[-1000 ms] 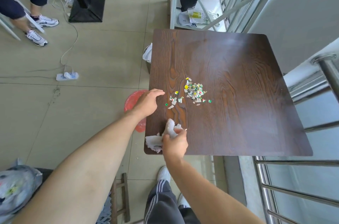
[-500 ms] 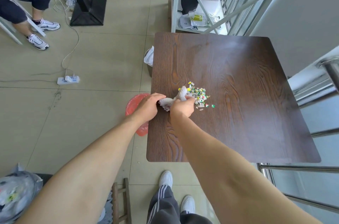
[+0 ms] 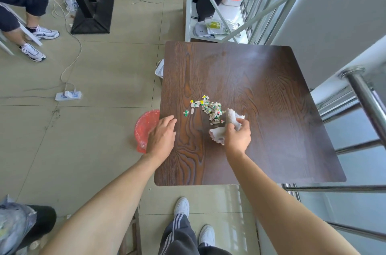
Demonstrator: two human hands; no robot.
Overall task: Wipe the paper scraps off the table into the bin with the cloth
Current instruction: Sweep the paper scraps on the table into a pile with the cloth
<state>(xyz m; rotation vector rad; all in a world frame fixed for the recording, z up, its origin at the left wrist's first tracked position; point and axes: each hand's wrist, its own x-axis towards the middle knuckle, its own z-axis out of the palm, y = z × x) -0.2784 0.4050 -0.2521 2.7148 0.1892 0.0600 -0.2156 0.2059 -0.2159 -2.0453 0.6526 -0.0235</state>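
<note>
Head view: scraps (image 3: 208, 109) heaped mid-table (image 3: 271, 108); right hand (image 3: 238, 138) closed on bunched cloth (image 3: 229, 123) at the heap's 4 o'clock, its fingers (image 3: 243, 124) just beside the nearest scraps. Left hand (image 3: 161, 137) lies flat and empty, fingers loosely spread, on the 9 o'clock edge above the bin (image 3: 144, 129). Judgement: press cloth flat, sweep toward 9 o'clock in one low, steady pass, gathering strays at the heap's 9 o'clock, so nothing scatters past the rim.
</note>
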